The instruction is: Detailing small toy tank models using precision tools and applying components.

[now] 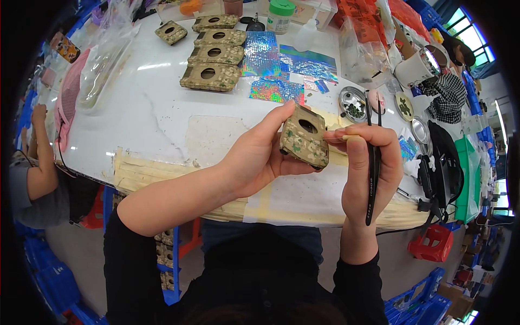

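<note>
My left hand (253, 153) is closed around a camouflage-painted model hull part (298, 145) that looks like a toy tank body, with a round hole in its top. It is tilted above the near edge of the table. Between the thumb and forefinger of my right hand (374, 162) is a thin pale stick (343, 137), its tip at the part's right side. Black tweezers (371, 187) are tucked in the same hand, points upward.
Several similar hulls (210, 76) lie at the back left, near shiny holographic sheets (262, 51). Behind my right hand are a round metal dish (352, 101) of small green bits and a green-lidded jar (280, 16). Another person's arm (44, 157) is at the far left.
</note>
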{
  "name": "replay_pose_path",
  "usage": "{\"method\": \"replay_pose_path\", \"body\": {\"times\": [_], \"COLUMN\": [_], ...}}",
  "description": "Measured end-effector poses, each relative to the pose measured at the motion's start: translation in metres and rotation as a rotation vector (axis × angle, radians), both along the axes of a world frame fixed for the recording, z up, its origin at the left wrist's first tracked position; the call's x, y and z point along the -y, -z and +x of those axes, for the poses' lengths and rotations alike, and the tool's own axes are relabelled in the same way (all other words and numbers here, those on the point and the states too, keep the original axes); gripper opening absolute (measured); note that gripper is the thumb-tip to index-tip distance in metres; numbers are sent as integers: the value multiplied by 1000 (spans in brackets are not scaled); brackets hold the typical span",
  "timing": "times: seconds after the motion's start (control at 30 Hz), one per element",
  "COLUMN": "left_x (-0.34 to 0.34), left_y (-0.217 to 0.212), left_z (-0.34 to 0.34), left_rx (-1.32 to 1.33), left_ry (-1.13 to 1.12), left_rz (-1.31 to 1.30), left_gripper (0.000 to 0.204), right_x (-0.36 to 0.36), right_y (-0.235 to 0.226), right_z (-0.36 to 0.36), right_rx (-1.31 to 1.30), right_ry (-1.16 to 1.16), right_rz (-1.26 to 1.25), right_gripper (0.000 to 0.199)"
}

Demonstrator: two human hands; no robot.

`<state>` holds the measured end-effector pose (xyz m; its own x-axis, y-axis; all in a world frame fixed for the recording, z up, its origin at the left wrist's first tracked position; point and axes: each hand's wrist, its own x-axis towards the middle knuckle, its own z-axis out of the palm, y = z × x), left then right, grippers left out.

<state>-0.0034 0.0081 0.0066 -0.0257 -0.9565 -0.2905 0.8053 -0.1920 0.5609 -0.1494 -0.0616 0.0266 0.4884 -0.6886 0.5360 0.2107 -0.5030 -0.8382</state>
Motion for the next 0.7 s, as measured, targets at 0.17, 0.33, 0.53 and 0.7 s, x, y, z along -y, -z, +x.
{"method": "replay_pose_path", "body": {"times": [0.17,0.33,0.53,0.7], "left_x": [0,2,-1,5], "left_y": [3,-4,-6,-2], "left_z": [2,-2,2,5], "left_rx": [-2,-16,28,45], "left_ry": [11,-46,-111,-195], "left_rz": [-18,38,27,5], "left_gripper": [51,53,53,54], "right_x": [0,3,30,36], "right_y": [0,-3,13,17], "right_z": [1,-8,-44,-41], "right_rx": [16,128,-249,-397], "right_ry": [-6,64,511,555], "right_rz": [20,137,-384,-676], "right_gripper": [7,8,6,9]}}
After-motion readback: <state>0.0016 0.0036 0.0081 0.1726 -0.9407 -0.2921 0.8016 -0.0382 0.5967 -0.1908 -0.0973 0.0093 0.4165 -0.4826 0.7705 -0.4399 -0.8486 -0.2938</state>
